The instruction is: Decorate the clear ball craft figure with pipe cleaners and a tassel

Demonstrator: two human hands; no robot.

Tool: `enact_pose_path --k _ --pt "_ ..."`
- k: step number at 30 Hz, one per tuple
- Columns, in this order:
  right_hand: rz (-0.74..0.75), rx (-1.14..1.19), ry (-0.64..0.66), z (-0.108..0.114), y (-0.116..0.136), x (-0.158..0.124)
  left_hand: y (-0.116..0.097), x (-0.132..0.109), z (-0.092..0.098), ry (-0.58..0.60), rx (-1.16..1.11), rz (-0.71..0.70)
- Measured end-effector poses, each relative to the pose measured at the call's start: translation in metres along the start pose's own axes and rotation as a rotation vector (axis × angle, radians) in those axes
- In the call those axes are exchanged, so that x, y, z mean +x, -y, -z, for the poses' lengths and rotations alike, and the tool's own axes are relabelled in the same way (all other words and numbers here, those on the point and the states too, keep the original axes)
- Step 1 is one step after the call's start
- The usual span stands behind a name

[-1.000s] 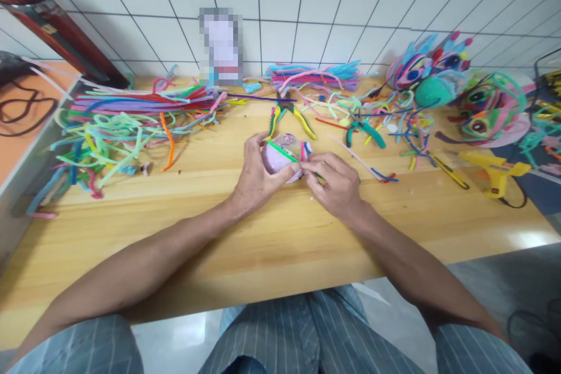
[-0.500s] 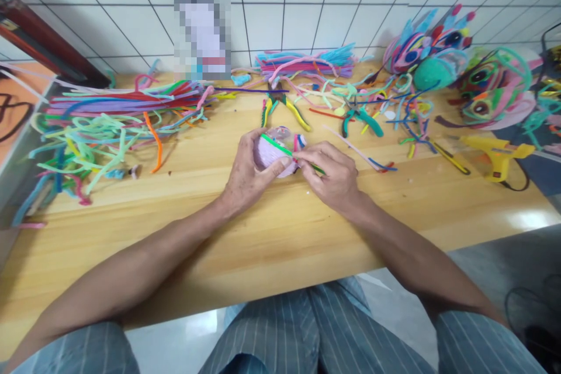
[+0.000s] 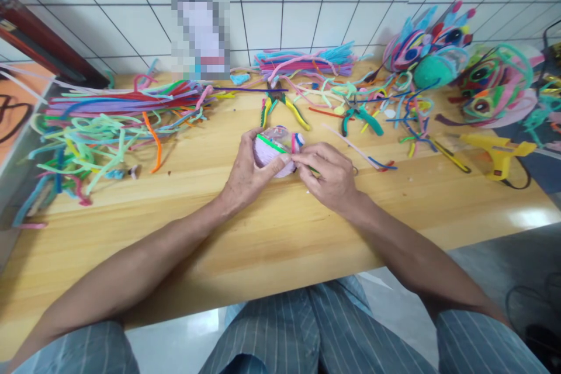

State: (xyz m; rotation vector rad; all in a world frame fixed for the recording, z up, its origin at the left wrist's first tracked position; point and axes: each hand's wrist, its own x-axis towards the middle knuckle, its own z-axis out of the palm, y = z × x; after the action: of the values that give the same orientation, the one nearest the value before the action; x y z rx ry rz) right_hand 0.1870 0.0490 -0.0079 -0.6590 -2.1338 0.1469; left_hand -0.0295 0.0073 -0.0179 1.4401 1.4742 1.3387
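My left hand [image 3: 250,167] is wrapped round a rounded craft piece [image 3: 268,158], part covered in lilac pipe cleaner and part clear, holding it just above the table. A green pipe cleaner [image 3: 270,144] runs along the edge of the lilac part, under my left thumb. With thumb and forefinger together, my right hand [image 3: 331,174] pinches the green pipe cleaner at the right side of the piece, and its loose end shows below those fingers. Pink, white and blue strips [image 3: 297,143] stand at the piece's right end.
Yellow-handled pliers [image 3: 284,106] and teal-handled pliers [image 3: 362,117] lie beyond my hands. Heaped pipe cleaners [image 3: 96,134] cover the left side. At the right are a yellow glue gun [image 3: 497,152], a yellow cutter [image 3: 451,156] and several finished colourful fish-like crafts [image 3: 482,106]. The table's front edge is near my lap.
The green pipe cleaner now lies closer along the edge of the lilac part. My right hand has shifted slightly left; my left hand keeps its hold on the piece.
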Motion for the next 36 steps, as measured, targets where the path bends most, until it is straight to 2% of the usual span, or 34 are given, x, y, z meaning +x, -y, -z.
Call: enact_pose_path --k 7,14,21,24,29,36 --pt "-0.074 0.037 0.034 0.0 0.001 0.005 -0.006 0.009 0.003 -0.016 -0.049 0.106" --pt "-0.008 0.033 -0.014 -0.003 0.0 0.006 -0.006 0.013 0.006 0.026 -0.021 0.125" --pt "-0.011 0.024 0.035 -0.002 0.001 0.007 -0.006 0.019 0.012 0.04 -0.006 0.107" --pt "0.0 0.006 0.024 -0.003 0.002 0.006 -0.01 0.021 0.016 0.058 0.058 0.099" --pt "0.034 0.024 0.003 -0.003 0.003 0.006 -0.022 0.023 0.023 0.123 0.191 0.167" --pt "0.062 -0.047 0.048 0.0 0.006 0.007 -0.03 0.024 0.024 0.171 0.182 0.216"
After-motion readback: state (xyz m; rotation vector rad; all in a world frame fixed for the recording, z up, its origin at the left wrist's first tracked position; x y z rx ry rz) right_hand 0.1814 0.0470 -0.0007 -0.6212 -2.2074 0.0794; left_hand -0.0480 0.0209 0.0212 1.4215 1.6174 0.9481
